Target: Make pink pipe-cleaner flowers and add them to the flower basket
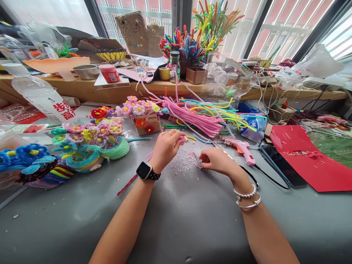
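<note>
My left hand (167, 146), with a watch at the wrist, is closed in a pinch on a small pink fuzzy piece (181, 140), which looks like pipe cleaner. To its right, my right hand (216, 160) hangs low over the table with fingers curled together. A thin dark shape shows at its fingertips, too small to name. Pink and white fluff trimmings (183, 161) lie scattered between both hands. Just beyond is a bundle of pink pipe cleaners (192, 117). A pink glue gun (244, 151) rests to the right of my right hand.
Pipe-cleaner flower pots (114, 146) and a flower basket (147, 124) stand at left, near a tilted plastic bottle (41, 91). A phone (283, 165) and red sheet (310, 157) lie right. A cluttered wooden ledge (123, 86) runs along the back. A red glittery stem (127, 185) lies by my left wrist.
</note>
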The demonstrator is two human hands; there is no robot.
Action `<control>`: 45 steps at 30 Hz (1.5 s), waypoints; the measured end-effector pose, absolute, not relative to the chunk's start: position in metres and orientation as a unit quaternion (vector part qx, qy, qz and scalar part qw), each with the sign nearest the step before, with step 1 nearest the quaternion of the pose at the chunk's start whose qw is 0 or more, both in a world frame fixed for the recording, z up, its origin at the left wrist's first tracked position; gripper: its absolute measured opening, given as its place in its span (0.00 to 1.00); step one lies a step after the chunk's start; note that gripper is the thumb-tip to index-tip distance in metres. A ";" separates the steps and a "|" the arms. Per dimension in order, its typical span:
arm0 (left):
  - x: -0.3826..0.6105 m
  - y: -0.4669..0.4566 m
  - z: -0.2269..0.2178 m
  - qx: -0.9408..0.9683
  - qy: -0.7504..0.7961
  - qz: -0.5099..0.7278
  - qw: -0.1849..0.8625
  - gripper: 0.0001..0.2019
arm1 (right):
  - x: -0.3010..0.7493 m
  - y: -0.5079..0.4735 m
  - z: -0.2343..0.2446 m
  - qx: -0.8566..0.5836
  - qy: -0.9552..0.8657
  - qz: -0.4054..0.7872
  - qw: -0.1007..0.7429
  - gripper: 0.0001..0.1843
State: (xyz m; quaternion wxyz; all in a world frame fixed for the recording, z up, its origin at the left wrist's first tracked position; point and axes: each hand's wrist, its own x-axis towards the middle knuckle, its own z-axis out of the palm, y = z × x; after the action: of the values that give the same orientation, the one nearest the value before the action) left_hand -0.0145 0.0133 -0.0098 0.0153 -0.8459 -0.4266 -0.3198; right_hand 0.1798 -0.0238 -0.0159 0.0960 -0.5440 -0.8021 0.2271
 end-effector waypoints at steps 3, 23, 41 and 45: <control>-0.015 0.013 -0.010 -0.845 -0.429 -0.318 0.014 0.08 | 0.175 -0.026 -0.014 -0.484 -0.815 0.299 0.112 0.05; -0.014 0.013 -0.010 -0.844 -0.432 -0.316 0.018 0.09 | 0.180 -0.025 -0.013 -0.478 -0.811 0.313 0.128 0.07; -0.015 0.012 -0.010 -0.841 -0.435 -0.321 0.010 0.08 | 0.161 -0.032 -0.011 -0.404 -0.807 0.422 0.090 0.07; -0.015 0.012 -0.009 -0.841 -0.436 -0.319 0.008 0.08 | 0.158 -0.028 -0.017 -0.462 -0.811 0.334 0.128 0.05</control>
State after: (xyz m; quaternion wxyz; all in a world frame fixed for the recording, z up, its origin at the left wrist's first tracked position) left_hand -0.0149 0.0116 -0.0089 0.0082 -0.8415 -0.4359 -0.3191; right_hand 0.1581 -0.0284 -0.0173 0.1276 -0.4621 -0.8115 0.3341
